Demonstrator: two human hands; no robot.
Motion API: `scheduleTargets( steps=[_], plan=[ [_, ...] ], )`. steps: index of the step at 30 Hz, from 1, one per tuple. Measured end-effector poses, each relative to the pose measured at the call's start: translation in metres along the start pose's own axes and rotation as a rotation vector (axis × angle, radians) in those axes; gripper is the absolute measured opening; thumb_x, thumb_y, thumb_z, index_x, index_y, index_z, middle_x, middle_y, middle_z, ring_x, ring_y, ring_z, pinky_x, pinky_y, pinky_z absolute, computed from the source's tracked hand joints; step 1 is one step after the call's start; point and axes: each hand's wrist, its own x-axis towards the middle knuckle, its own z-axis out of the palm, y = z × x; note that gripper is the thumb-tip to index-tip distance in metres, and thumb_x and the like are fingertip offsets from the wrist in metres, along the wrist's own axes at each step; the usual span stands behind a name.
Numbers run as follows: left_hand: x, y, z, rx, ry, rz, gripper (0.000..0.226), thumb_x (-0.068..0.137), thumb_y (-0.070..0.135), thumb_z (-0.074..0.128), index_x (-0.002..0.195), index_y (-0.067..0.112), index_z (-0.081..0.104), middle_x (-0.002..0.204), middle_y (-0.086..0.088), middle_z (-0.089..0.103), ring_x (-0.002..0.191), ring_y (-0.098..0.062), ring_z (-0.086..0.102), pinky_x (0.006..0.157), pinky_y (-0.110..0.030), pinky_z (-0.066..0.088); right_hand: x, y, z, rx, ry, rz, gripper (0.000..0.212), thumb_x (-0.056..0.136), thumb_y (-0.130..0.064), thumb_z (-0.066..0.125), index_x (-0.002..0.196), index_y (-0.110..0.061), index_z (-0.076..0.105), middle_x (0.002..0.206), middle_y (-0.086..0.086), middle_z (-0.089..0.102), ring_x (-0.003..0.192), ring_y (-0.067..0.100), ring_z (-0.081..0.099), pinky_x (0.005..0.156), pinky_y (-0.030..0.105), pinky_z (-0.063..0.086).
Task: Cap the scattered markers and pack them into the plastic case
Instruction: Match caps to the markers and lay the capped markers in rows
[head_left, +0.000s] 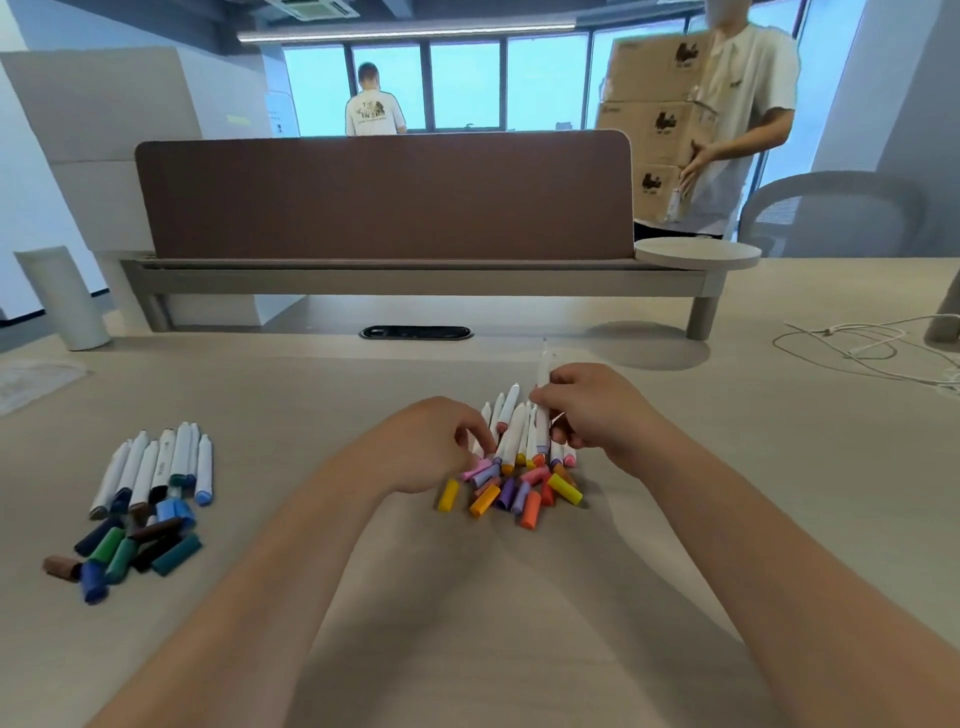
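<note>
Left grip (436, 441) reached with curled fingers into the loose caps (511, 493), yellow, orange, purple and pink, which lay on the bench (493, 597) just near of both grips. Whether it had pinched a cap could not be told. Right grip (597, 415), just beside it, held one white marker (543, 379) closed in its fingers, bare tip pointing away. Between and just beyond the two grips lay the uncapped markers (511, 423), barrels fanned outward. Well to the left of the left grip sat a second lot of markers (161, 462) with dark caps (130, 551), blue, green and brown.

By the look of it, capping was the step in hand. The next move called for a cap of matching colour, turned open end toward the marker and pressed on straight. No plastic case showed anywhere. Far beyond the grips stood a brown divider screen (384, 197).
</note>
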Motion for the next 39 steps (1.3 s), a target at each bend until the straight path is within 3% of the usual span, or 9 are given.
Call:
scheduleTargets(
  steps=[5,10,14,17,24,30,33,36,39],
  plan=[
    [0.002,-0.002,0.004,0.058,-0.076,0.014,0.025,0.093,0.024,0.064,0.116,0.032,0.066,0.087,0.011,0.054,0.075,-0.008,0.05,0.063,-0.021,0.041,0.003,0.004,0.008,-0.029,0.038,-0.019,0.022,0.093,-0.018,0.059,0.089,0.002,0.067,0.071,0.013,0.063,0.049,0.013,0.054,0.053,0.029,0.045],
    [0.005,-0.004,0.009,0.087,-0.102,0.043,0.031,0.091,0.025,0.065,0.121,0.033,0.064,0.087,0.011,0.05,0.075,-0.009,0.047,0.062,-0.022,0.038,0.003,0.01,0.013,-0.068,0.048,-0.045,0.027,0.091,-0.022,0.06,0.088,0.005,0.066,0.08,0.024,0.064,0.055,0.018,0.054,0.058,0.035,0.044],
    [0.006,-0.005,0.013,0.103,-0.083,0.071,0.031,0.091,0.028,0.065,0.122,0.031,0.063,0.088,0.012,0.048,0.076,-0.009,0.047,0.058,-0.019,0.033,0.002,0.013,0.015,-0.085,0.056,-0.055,0.027,0.091,-0.024,0.061,0.086,0.001,0.067,0.078,0.023,0.064,0.057,0.02,0.054,0.058,0.036,0.045],
    [0.008,-0.007,0.016,0.106,-0.066,0.069,0.027,0.09,0.031,0.066,0.117,0.028,0.066,0.098,0.008,0.053,0.084,-0.011,0.05,0.058,-0.018,0.034,0.001,0.013,0.015,-0.071,0.042,-0.051,0.024,0.092,-0.024,0.061,0.086,-0.002,0.069,0.075,0.018,0.067,0.054,0.018,0.055,0.057,0.035,0.046],
    [0.009,-0.002,0.021,0.115,-0.018,0.047,0.022,0.092,0.036,0.064,0.101,0.018,0.072,0.086,0.007,0.051,0.073,-0.011,0.048,0.054,-0.021,0.032,-0.005,0.01,0.017,-0.056,0.038,-0.066,0.023,0.093,-0.021,0.061,0.087,0.0,0.069,0.07,0.012,0.065,0.052,0.016,0.054,0.055,0.033,0.045],
    [0.009,-0.001,0.025,0.125,-0.028,0.027,0.031,0.094,0.037,0.061,0.087,0.01,0.075,0.086,-0.009,0.064,0.076,-0.024,0.058,0.056,-0.025,0.038,-0.005,0.01,0.017,-0.063,0.052,-0.081,0.022,0.092,-0.022,0.061,0.087,-0.002,0.07,0.07,0.01,0.067,0.051,0.012,0.055,0.058,0.035,0.047],
    [0.006,-0.003,0.02,0.035,0.022,0.006,0.032,0.094,0.042,0.06,0.075,0.018,0.068,0.076,-0.002,0.061,0.07,-0.018,0.054,0.055,-0.027,0.037,-0.005,0.01,0.016,-0.056,0.064,-0.087,0.022,0.093,-0.021,0.061,0.09,-0.001,0.07,0.076,0.013,0.07,0.052,0.011,0.055,0.06,0.036,0.048],
    [0.004,-0.004,0.009,-0.102,0.128,-0.021,0.023,0.093,0.04,0.062,0.084,0.019,0.065,0.08,0.003,0.062,0.073,-0.014,0.054,0.061,-0.027,0.041,-0.006,0.009,0.016,-0.058,0.066,-0.107,0.022,0.094,-0.022,0.061,0.089,-0.004,0.071,0.076,0.011,0.069,0.054,0.011,0.055,0.061,0.035,0.048],
    [0.008,-0.002,0.002,-0.531,0.183,-0.074,0.016,0.09,0.025,0.068,0.088,0.009,0.069,0.067,0.0,0.063,0.06,-0.014,0.05,0.055,-0.026,0.042,-0.007,0.009,0.017,-0.056,0.069,-0.125,0.024,0.093,-0.023,0.06,0.087,-0.002,0.07,0.079,0.015,0.069,0.058,0.014,0.056,0.06,0.037,0.047]
  ],
)
